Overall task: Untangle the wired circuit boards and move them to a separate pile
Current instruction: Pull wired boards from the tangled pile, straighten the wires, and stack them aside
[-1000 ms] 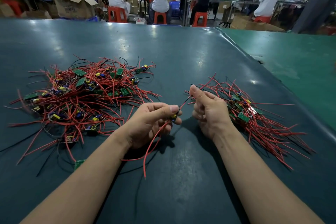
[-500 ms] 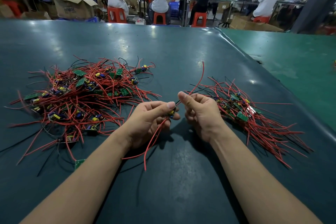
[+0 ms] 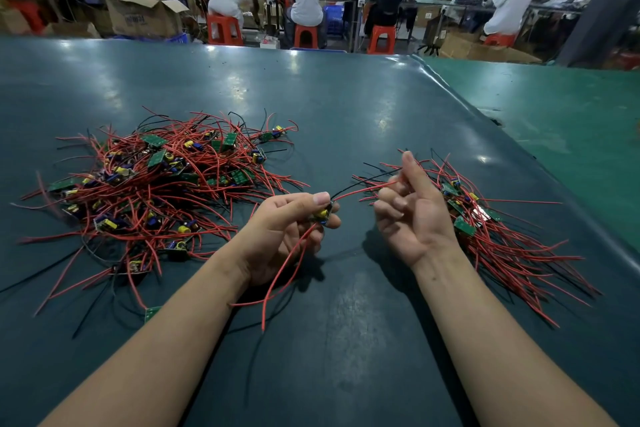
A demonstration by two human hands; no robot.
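From the head camera, the left hand (image 3: pixel 289 232) pinched a small circuit board (image 3: pixel 323 213) between the tangled pile (image 3: pixel 156 184) and the sorted pile (image 3: pixel 491 232). The right hand (image 3: pixel 412 215), fingers curled, gripped its red wire (image 3: pixel 360 191). An open cardboard box (image 3: pixel 145 15) stood behind the table (image 3: pixel 346 107), contents hidden.

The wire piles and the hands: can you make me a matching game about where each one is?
Things:
1. big tangled pile
2. small tidy pile
3. circuit board
4. orange stools

Places:
A. behind the table
B. pinched in the left hand
C. behind the right hand
D. left part of the table

Pairs: 1-D, 2-C, 3-B, 4-A
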